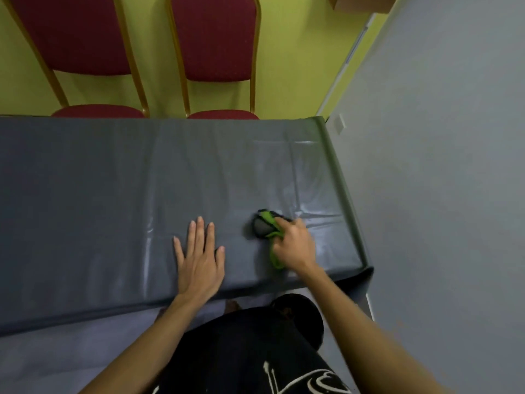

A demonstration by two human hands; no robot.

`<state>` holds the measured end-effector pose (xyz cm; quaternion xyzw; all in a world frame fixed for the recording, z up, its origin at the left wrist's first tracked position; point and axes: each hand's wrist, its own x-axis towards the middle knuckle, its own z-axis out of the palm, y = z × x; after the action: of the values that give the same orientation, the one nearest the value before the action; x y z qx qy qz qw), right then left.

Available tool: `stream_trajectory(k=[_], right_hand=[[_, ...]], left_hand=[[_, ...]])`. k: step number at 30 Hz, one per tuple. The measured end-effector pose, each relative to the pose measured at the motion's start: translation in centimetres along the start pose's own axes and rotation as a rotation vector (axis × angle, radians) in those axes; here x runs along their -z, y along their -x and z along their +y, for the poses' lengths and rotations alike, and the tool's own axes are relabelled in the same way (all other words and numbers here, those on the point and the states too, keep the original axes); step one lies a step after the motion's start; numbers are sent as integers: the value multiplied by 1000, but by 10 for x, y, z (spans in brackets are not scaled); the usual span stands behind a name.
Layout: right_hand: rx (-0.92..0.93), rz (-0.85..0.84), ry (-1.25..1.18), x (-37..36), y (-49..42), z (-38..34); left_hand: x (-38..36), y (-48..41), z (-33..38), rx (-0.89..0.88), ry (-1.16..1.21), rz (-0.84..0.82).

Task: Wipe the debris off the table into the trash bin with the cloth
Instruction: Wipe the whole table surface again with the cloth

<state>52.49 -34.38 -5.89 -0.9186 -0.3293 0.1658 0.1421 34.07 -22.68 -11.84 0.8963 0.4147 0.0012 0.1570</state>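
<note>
Worktop [85, 180] covered by a grey, plastic-looking sheet, smooth and semi-glossy, with creased fold lines that catch a pale sheen toward the right end; on it lies a bunched cloth [264, 227] of soft, matt fabric in green and dark grey. Behind stand chairs [216, 38] with dark red woven upholstery, finely dotted and matt, on slender gold-coloured frames [253, 81] with a metallic shine. The wall [284, 66] is matt yellow-green paint, and the grey panel [440, 166] at right is flat and matt.

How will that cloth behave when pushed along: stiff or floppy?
Probably floppy: the cloth is bunched into a wad under the right hand, a green tail trailing by the wrist. Likely light: one hand grips it. It may drag the glossy, wrinkled cover, which the left hand presses flat.
</note>
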Motion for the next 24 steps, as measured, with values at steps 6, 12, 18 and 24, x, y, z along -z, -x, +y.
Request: stream_trajectory(k=[6,12,18,24], right_hand=[[-347,151,102,62,-24,120],[-142,152,51,14,11,49],[42,70,189,12,50,85],[-290,185,128,47,46,148]], left_hand=[[-4,3,3,-6,-34,64],[-8,4,4,-11,-73,116],[-10,3,3,-15,-78,138],[-11,4,3,-12,-80,138]])
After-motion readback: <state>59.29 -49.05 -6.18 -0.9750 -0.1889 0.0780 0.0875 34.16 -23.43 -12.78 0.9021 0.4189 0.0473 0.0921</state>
